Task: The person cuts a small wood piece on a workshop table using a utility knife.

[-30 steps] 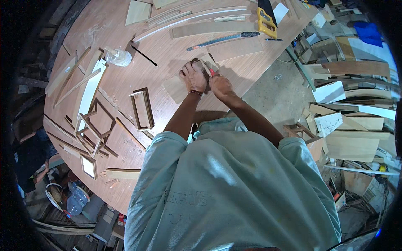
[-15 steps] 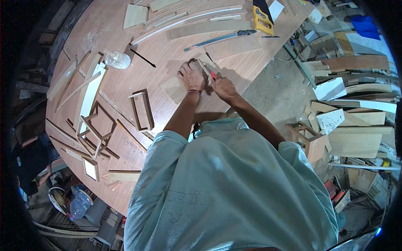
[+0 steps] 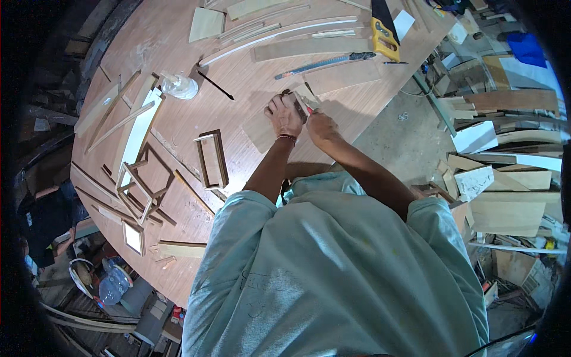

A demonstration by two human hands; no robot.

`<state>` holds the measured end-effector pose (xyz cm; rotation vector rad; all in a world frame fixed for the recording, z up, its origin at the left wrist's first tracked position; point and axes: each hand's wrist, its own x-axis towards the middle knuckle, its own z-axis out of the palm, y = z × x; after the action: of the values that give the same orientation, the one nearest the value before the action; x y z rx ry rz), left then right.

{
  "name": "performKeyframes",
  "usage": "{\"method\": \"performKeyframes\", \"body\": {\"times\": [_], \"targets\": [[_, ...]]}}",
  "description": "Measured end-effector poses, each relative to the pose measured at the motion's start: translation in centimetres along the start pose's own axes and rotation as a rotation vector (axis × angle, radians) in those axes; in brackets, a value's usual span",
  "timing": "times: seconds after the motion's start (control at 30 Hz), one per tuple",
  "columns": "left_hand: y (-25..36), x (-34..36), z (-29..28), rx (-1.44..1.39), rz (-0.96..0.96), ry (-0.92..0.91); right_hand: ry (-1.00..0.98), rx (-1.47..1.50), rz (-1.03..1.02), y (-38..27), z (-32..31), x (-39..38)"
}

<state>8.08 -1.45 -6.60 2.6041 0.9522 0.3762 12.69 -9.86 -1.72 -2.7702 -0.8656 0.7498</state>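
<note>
My left hand is closed on a small piece of wood, pressing it down near the table's far right edge. My right hand grips a slim red-handled tool against the wood's right side. Its working end is mostly hidden, so its exact kind does not show. Beneath and left of my left hand lies a thin flat board. Just beyond the hands is a blue cutter-like tool, with a flat wooden piece beside it.
A yellow-handled handsaw, long wooden strips and a glue jar with a stick in it lie beyond. To the left are a dark pencil-like rod, a small rectangular frame and a hexagonal frame. Boards are stacked right.
The whole view has shifted, so the table appears further right and lower. My right hand has moved closer to my left, and less of the red handle shows.
</note>
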Motion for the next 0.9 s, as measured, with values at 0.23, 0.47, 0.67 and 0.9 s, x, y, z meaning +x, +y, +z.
{"method": "performKeyframes", "body": {"times": [0.23,0.47,0.67,0.9], "targets": [[0.1,0.0,0.3,0.046,-0.011,0.05,-0.342,0.803,0.157,3.9,-0.9,-0.5],[-0.1,0.1,0.8,0.078,-0.023,0.065,0.043,0.243,-0.051,3.4,1.0,-1.6],[-0.2,0.1,1.0,0.08,-0.019,0.064,0.022,0.192,-0.033,3.1,1.1,-1.3],[-0.3,0.1,0.8,0.065,0.017,0.065,-0.107,-0.054,-0.153,1.8,-1.3,-0.3]]}}
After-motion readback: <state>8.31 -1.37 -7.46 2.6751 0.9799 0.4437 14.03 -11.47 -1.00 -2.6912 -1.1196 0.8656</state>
